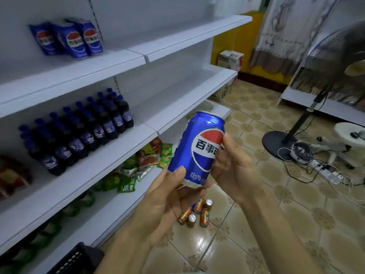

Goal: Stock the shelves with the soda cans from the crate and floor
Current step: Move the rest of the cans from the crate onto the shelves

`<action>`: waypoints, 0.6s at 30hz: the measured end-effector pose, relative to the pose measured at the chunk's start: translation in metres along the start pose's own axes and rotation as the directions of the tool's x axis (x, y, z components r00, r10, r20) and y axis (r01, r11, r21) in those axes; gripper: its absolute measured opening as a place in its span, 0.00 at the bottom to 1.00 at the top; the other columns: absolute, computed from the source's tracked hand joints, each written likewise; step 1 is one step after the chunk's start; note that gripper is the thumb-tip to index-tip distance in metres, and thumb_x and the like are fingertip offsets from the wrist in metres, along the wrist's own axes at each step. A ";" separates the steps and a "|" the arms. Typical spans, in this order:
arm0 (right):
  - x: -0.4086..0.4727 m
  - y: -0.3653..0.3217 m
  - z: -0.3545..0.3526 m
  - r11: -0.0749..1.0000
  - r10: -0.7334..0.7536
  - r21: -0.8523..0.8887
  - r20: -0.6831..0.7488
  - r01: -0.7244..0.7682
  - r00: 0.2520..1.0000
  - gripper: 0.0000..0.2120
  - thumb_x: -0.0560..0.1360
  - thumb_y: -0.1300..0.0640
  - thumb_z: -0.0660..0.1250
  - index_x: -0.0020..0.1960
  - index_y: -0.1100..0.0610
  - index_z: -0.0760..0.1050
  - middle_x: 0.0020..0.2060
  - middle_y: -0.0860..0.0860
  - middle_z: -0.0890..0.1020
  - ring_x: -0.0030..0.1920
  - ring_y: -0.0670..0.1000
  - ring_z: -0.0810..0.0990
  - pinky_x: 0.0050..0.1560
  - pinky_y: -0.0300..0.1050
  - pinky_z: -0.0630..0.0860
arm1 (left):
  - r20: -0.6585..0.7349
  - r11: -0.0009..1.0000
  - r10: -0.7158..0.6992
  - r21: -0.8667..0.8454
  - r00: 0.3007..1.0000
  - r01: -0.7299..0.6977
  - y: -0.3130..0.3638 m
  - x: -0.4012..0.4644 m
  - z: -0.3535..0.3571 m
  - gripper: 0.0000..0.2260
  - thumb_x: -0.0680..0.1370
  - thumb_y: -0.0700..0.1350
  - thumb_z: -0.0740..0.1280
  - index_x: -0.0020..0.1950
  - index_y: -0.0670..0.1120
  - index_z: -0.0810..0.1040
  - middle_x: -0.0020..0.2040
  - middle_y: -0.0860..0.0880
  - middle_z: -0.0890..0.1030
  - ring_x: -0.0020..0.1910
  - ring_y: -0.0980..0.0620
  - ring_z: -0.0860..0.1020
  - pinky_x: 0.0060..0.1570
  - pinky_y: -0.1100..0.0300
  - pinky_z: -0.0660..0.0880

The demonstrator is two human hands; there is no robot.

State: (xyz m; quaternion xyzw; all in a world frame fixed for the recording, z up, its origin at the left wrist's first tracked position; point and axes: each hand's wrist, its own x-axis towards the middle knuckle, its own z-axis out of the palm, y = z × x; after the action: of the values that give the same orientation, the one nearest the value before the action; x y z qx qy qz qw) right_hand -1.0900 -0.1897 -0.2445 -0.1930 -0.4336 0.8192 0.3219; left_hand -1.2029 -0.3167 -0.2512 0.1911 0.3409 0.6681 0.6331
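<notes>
Blue soda can (pixel 197 149), tilted with its top leaning away from the body, is sitting between both hands in mid-air. Left hand (pixel 169 196) is cupping the can's base from below, thumb curling up onto the lower left of the label. Right hand (pixel 235 165) is holding the can's right side, fingers wrapping behind it, thumb tip pressing at the label's edge.

Directly below the hands, orange cans (pixel 197 212) are lying loose in a small cluster on the tiled floor (pixel 276 204), some on their sides, some showing silver tops.

Left of the hands, white shelves (pixel 122 149) are running away from the viewer. On the level beside the left hand, dark bottles (pixel 79 133) with blue caps are standing in rows. Above that, three blue cans (pixel 67 38) of the same brand are standing close together, well up and left of the hands. Under the bottle shelf, green and red snack packets (pixel 146 161) are piling up just left of the held can.

Below the left forearm, a black crate (pixel 77 260) corner is poking into the bottom edge; contents not visible.

Right of the hands, well apart, a standing fan (pixel 308 113) and tangled cables (pixel 320 171) are occupying the floor.
</notes>
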 end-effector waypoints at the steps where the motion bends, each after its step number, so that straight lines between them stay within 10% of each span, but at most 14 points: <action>1: 0.001 -0.002 -0.004 1.000 -0.004 0.000 0.007 0.004 1.000 0.41 0.63 0.39 0.76 0.67 0.62 0.71 0.60 0.63 0.76 0.58 0.61 0.73 0.58 0.55 0.71 | 0.006 1.000 -0.001 -0.013 1.000 0.001 -0.001 0.003 0.003 0.39 0.60 0.52 0.82 0.67 0.41 0.73 0.59 0.36 0.79 0.52 0.40 0.81 0.46 0.55 0.80; 11: 0.052 -0.040 0.037 0.996 -0.023 -0.078 0.208 0.040 0.978 0.24 0.73 0.53 0.67 0.67 0.60 0.70 0.51 0.53 0.81 0.47 0.49 0.81 0.47 0.43 0.78 | 0.047 0.960 0.096 -0.268 0.994 -0.080 0.037 0.020 0.007 0.32 0.64 0.52 0.79 0.64 0.41 0.77 0.63 0.38 0.77 0.56 0.41 0.78 0.56 0.51 0.76; 18: 0.151 -0.069 0.158 0.873 0.020 -0.427 0.511 0.234 0.859 0.17 0.77 0.57 0.66 0.65 0.51 0.72 0.50 0.49 0.82 0.50 0.48 0.81 0.54 0.50 0.77 | -0.159 0.880 0.316 -0.320 0.935 -0.352 0.148 0.034 -0.022 0.29 0.67 0.62 0.72 0.60 0.43 0.81 0.57 0.42 0.80 0.47 0.45 0.80 0.37 0.61 0.79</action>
State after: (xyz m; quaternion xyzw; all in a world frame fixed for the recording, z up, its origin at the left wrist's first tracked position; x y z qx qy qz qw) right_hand -1.2674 -0.1486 -0.1061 -0.0220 -0.6994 0.6893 0.1877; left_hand -1.3277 -0.2834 -0.1692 0.0992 0.2128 0.8252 0.5137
